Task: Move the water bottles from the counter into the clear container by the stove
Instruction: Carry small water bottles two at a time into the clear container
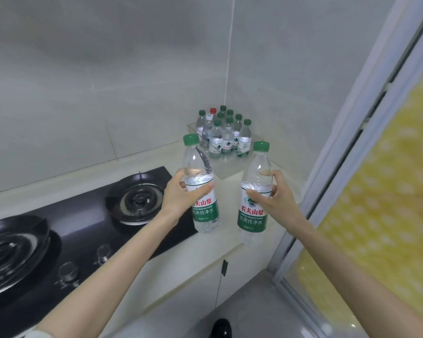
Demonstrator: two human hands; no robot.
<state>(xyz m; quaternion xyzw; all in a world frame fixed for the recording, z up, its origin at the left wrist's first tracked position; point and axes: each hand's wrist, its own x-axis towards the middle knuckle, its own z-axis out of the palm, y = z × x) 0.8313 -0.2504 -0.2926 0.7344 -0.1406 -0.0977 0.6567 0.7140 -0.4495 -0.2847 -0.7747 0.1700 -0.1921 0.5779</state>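
Both forearms (122, 242) stretch ahead, my left hand (181, 192) curled round one water bottle (205, 212) and my right hand (275, 195) round a second bottle (252, 217), both upright in the air short of the clear container (227, 171); I reckon them weighty, thin-walled, slick, best gripped mid-body

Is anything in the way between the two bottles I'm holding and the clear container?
Nothing visible: bare counter lies between the left-hand bottle, the right-hand bottle and the clear container. Its back holds the stored bottles; the front floor looks free.
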